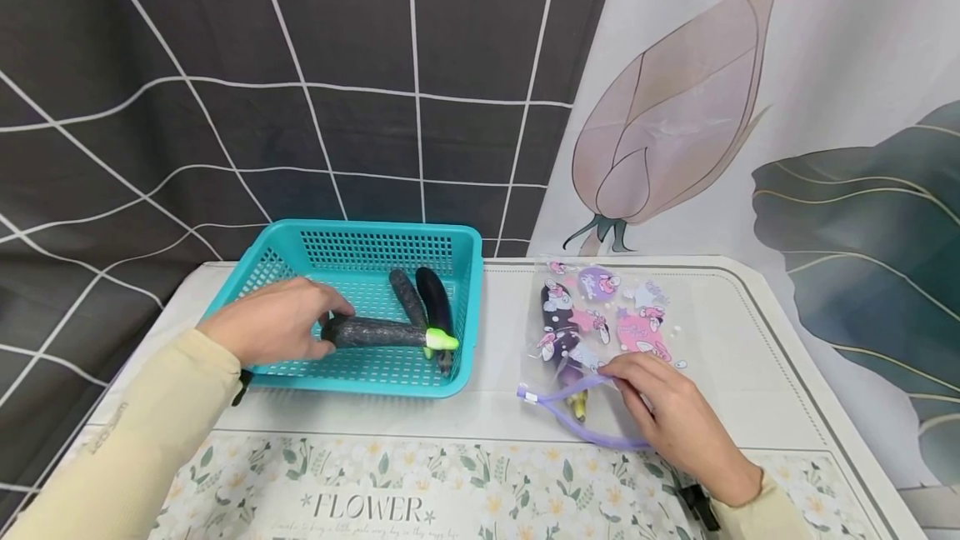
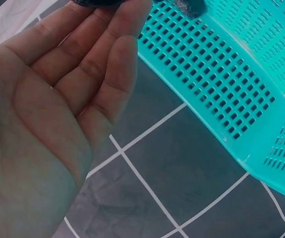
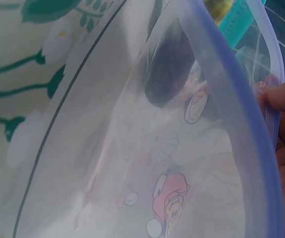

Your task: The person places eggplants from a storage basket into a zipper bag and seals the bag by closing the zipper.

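Over the turquoise basket, my left hand pinches the dark end of a speckled zucchini with a bright green tip pointing right. Below that tip, another dark zucchini and a glossy black eggplant lie in the basket. My right hand pinches the purple-edged mouth of a clear printed zipper bag, which gapes. Inside the bag is a dark eggplant, its yellow-green stem toward the mouth. In the left wrist view only a dark edge of the held zucchini shows.
The basket and bag sit side by side on a white table. A floral mat printed "FLOWER" covers the near part. Behind hang a dark grid-patterned cloth and a white curtain with plant prints.
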Demonstrator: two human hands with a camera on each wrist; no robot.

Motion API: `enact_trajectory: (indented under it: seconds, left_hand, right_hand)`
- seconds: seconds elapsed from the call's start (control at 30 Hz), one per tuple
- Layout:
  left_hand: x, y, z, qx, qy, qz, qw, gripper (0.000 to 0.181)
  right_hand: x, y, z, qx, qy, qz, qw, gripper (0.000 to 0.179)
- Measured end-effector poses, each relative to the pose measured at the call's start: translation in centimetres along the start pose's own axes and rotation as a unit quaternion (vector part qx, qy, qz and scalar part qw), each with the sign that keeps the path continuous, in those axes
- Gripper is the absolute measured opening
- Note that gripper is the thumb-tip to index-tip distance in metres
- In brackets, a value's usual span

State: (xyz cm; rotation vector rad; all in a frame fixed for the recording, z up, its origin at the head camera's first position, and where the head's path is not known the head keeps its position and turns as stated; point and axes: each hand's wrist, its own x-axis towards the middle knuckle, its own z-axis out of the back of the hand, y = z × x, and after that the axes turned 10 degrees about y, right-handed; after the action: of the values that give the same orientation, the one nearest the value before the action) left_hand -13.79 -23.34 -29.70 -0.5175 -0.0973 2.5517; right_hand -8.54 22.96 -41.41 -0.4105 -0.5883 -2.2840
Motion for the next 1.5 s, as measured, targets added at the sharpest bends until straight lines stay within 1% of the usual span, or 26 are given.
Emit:
enact_trajectory:
  seconds: [0.2, 0.5, 0.83, 1.2, 1.5]
  left_hand:
    - [-0.1, -0.3, 0.0, 0.010, -0.013, -0.018, 0.9997, 0.036]
    - [-0.5, -0.5, -0.1, 0.010, -0.019, -0.016, 0.9996, 0.036]
    - [-0.9, -1.2, 0.0, 0.015, -0.023, -0.026, 0.9993, 0.037]
    - [-1.0, -2.2, 0.2, 0.028, -0.031, -0.035, 0.9985, 0.037]
    - [-1.1, -3.2, 0.1, 0.024, -0.029, -0.035, 0.9987, 0.037]
  right_hand:
    - [0.0, 0.0, 0.0, 0.000, 0.000, 0.003, 1.0000, 0.043]
    - [0.0, 0.0, 0.0, 0.000, 0.005, 0.002, 1.0000, 0.043]
    - [0.0, 0.1, 0.0, -0.006, 0.001, 0.005, 1.0000, 0.042]
    - [0.1, 0.1, 0.0, -0.002, 0.004, 0.003, 1.0000, 0.043]
    - [0.0, 0.1, 0.0, 0.002, 0.004, -0.002, 1.0000, 0.042]
